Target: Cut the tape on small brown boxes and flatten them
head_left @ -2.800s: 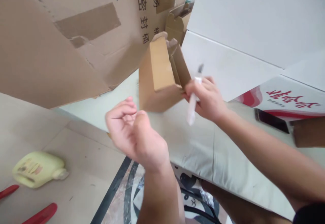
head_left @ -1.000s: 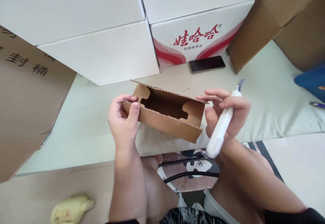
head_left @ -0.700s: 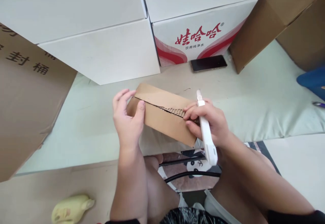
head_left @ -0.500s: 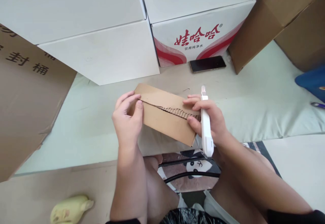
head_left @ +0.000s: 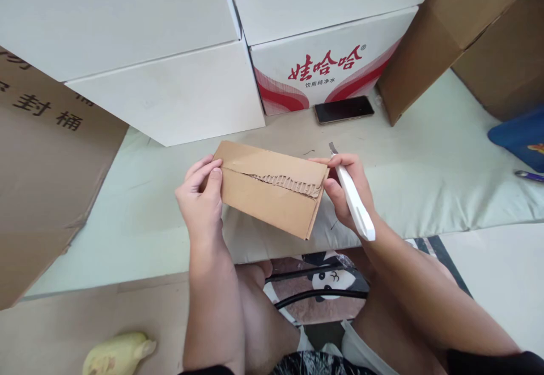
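Observation:
A small brown cardboard box (head_left: 263,205) is held up in front of me, tilted down toward the right. Along its top seam runs a ragged tear that bares the corrugated layer. My left hand (head_left: 199,191) grips the box's left end, thumb on the upper face and fingers over the edge. Held in my right hand (head_left: 351,185) is a white utility knife (head_left: 353,202), its short metal blade out and pointing away from me. Fingers of that same hand touch the box's right end; some are hidden behind it.
White cartons (head_left: 170,103) stand stacked at the back, one with red lettering. A black phone (head_left: 344,110) lies before them on the pale green cloth (head_left: 408,182). Large brown cartons (head_left: 38,182) flank both sides. At far right are a blue object (head_left: 518,140) and a pen (head_left: 529,175).
The box has shifted left and turned slightly, and its right end now shows. My right hand has moved toward its far right corner, and the knife has tilted with its blade toward the left.

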Demonstrator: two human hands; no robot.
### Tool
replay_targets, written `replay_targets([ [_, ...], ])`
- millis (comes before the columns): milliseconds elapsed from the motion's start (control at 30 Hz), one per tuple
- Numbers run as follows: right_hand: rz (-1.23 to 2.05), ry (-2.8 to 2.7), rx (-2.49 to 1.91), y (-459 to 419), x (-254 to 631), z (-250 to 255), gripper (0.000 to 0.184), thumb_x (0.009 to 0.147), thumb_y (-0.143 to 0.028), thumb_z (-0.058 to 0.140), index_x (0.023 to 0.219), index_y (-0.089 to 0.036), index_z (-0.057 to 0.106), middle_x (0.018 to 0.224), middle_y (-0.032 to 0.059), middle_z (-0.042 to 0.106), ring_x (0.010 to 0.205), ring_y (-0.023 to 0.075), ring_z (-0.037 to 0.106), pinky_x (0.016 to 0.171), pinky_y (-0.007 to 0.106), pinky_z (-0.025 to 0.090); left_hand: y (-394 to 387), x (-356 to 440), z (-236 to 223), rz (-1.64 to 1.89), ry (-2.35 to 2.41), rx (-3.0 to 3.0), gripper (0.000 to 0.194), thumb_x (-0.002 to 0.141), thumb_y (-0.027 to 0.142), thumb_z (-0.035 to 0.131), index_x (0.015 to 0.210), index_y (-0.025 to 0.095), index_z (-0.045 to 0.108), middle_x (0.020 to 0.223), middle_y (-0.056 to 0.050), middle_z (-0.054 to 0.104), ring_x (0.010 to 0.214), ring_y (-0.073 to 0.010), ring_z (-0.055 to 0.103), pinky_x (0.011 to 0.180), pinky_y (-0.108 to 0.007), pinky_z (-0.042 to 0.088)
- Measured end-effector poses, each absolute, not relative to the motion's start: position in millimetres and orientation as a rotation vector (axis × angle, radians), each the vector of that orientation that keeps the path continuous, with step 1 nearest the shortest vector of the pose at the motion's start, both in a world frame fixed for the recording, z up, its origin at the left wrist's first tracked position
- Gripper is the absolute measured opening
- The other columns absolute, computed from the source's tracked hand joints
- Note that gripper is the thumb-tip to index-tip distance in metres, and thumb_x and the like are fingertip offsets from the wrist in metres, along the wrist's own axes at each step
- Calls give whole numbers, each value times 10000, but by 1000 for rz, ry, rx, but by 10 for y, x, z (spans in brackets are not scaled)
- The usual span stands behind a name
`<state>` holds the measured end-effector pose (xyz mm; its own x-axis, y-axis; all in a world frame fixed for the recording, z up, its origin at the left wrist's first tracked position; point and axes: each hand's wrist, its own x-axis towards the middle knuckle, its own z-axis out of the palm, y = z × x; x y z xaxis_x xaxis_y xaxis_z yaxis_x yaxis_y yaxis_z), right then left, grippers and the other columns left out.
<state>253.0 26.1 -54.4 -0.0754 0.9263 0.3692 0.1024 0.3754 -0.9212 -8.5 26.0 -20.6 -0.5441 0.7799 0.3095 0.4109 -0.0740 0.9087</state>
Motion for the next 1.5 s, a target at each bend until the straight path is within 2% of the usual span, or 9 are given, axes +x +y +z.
replay_targets([
  [67,874,-1445,-1034,277,2530,-540,306,976,-523,617,1135,-298,483,1220,68,774,1042,229,746,907,432,558,258,-95,-198,1670,1886,1252,152,835,243,714,928,231,833,1187,-82,779,1217,-261,706,1126,-454,545],
  [167,882,-1462,-1145,311,2538,-521,227,940,-433,619,1065,-281,507,1062,37,780,875,210,727,790,382,549,258,-139,-200,1713,1864,1170,144,837,229,714,923,230,829,1195,-88,782,1219,-272,704,1116,-463,551],
  [233,890,-1510,-1196,331,2542,-505,181,904,-382,615,1019,-272,528,939,10,754,750,188,672,703,344,519,258,-170,-205,1721,1864,1129,145,838,235,711,923,233,829,1196,-85,787,1222,-274,706,1104,-462,559],
  [333,880,-1537,-1250,350,2538,-481,152,874,-352,599,985,-265,542,858,-6,710,674,169,598,645,319,479,259,-198,-212,1716,1879,1118,154,840,253,703,926,238,829,1190,-79,793,1222,-272,711,1092,-455,570],
  [500,918,-1525,-1337,354,2525,-467,165,857,-363,584,979,-259,547,824,-10,680,650,167,558,636,325,466,261,-203,-215,1747,1881,1096,165,838,236,690,924,230,830,1187,-80,796,1230,-276,711,1102,-460,564],
  [767,926,-1523,-1227,321,2511,-471,168,874,-362,602,1001,-265,550,899,13,722,685,168,607,664,329,515,256,-254,-245,1753,1879,1032,201,837,218,639,931,230,816,1182,-73,795,1252,-279,703,1120,-464,557],
  [1500,943,-1495,-1267,304,2481,-374,170,817,-358,595,942,-251,553,855,2,687,649,142,547,627,307,445,255,-240,-244,1758,1844,992,197,827,231,626,920,222,799,1208,-75,784,1265,-281,696,1129,-448,543],
])
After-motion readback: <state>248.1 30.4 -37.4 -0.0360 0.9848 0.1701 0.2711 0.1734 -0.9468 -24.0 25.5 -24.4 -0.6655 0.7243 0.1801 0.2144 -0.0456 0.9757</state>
